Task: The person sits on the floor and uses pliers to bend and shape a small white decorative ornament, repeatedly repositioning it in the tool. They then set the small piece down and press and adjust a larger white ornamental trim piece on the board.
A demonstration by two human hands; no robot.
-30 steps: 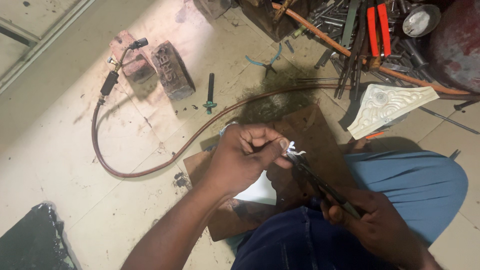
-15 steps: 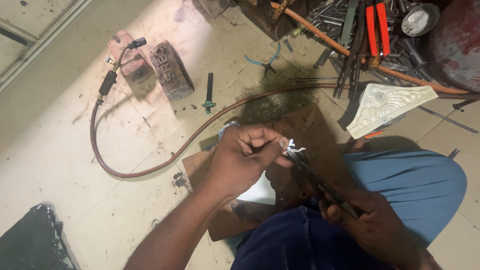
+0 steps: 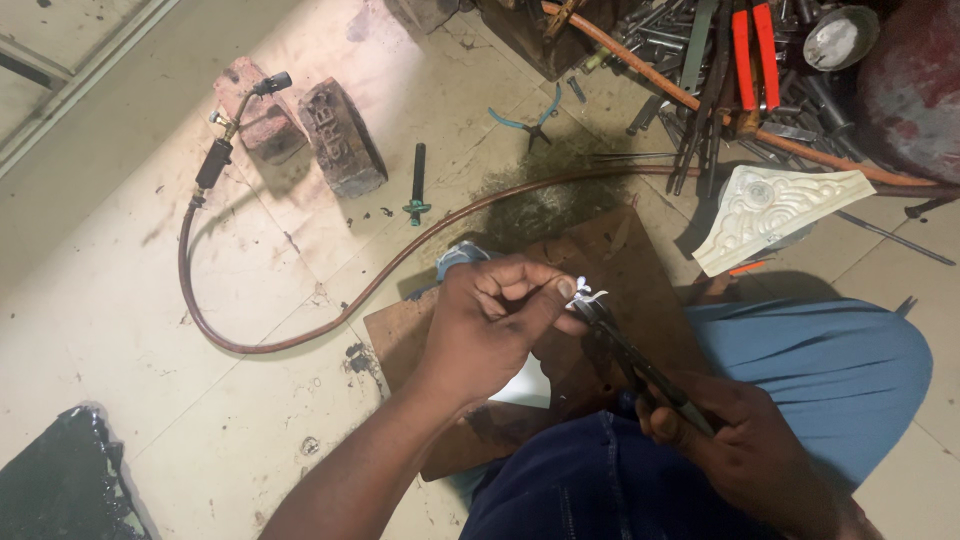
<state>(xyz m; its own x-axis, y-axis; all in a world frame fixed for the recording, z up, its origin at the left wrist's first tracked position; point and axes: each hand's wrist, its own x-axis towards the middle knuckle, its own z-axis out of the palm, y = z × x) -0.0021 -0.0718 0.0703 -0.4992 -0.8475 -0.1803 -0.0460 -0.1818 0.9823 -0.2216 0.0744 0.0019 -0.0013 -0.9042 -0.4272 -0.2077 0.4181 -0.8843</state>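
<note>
Black plastic bag (image 3: pixel 55 480), lower left on the tiled floor (image 3: pixel 120 300). Gas torch on a brown rubber hose (image 3: pixel 300 335), resting against two worn red bricks (image 3: pixel 310 130). Left hand (image 3: pixel 490 330), fingers pinched on a small silvery metal piece (image 3: pixel 583 296) above a brown wooden board (image 3: pixel 620 260). Dark long-nosed pliers (image 3: pixel 640 360) grip the same piece; right hand (image 3: pixel 740 440) closed around their handles. White ornamental moulding (image 3: pixel 780 210), upper right.

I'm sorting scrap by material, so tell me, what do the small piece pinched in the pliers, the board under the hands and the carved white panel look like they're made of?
Small piece: probably thin bright metal, silvery and glinting.
Board: looks like worn brown wood or hardboard, matte and scuffed.
Carved panel: possibly plaster or moulded plastic, dull white with raised scrollwork.
Pliers: dark metal.
</note>
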